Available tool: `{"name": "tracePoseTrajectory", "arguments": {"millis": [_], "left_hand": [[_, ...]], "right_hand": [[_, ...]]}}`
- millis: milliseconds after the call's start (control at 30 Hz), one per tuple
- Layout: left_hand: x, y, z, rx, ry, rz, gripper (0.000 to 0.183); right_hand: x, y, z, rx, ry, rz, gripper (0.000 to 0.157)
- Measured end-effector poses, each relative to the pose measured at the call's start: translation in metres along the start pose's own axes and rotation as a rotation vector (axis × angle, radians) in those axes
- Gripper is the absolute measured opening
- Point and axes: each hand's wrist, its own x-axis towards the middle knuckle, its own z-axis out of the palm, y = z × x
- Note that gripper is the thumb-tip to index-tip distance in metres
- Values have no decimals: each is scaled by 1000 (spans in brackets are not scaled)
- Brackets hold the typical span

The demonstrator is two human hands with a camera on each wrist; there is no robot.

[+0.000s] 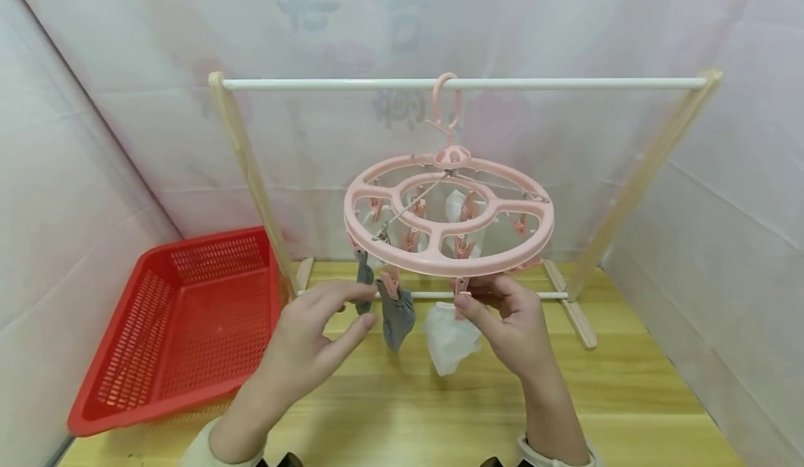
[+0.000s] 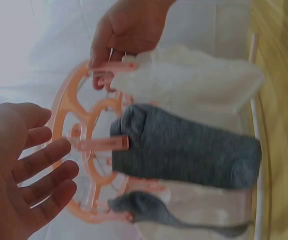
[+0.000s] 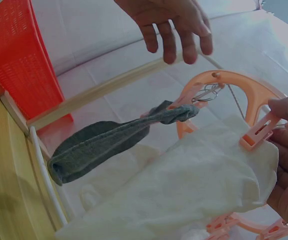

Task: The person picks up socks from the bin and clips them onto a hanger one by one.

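Note:
A pink round clip hanger (image 1: 449, 266) hangs by its hook from the white rod. My right hand (image 1: 516, 324) pinches a pink clothes peg (image 3: 258, 134) at the hanger's near rim, thumb on one side and fingers behind. That peg bites the top edge of a white sock (image 1: 451, 341), which hangs down. To the left, a grey sock (image 2: 184, 147) dangles from another peg (image 2: 103, 144), and a second grey sock (image 1: 363, 278) hangs beside it. My left hand (image 1: 317, 331) is near the grey socks, fingers spread and holding nothing. More white cloth hangs behind, partly hidden.
A wooden stand holds up the white rod (image 1: 326, 84), with a lower bar (image 1: 427, 295) between its feet. At the left sits a red perforated basket (image 1: 210, 334) on the wood-grain table (image 1: 477, 418). Pale curtains (image 1: 157, 104) surround the table.

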Motion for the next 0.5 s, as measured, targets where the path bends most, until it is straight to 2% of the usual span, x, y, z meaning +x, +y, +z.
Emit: {"name": "tracePoseTrajectory", "arguments": {"millis": [100,267,400,500], "left_hand": [[-6,-6,-10,50,-12,-19,29],[-10,-12,-29,128,6,10,33],[-7,-18,-48,240,-1,59,44],[-5,-23,-60,345,-44,87,57]], "right_hand": [[-2,1,-2,-32,1,7,17],[-1,0,-5,-125,9,-5,22],[0,-6,-13,-333,31,-34,23],[-1,-12,-23,-520,121,-88,27]]}}
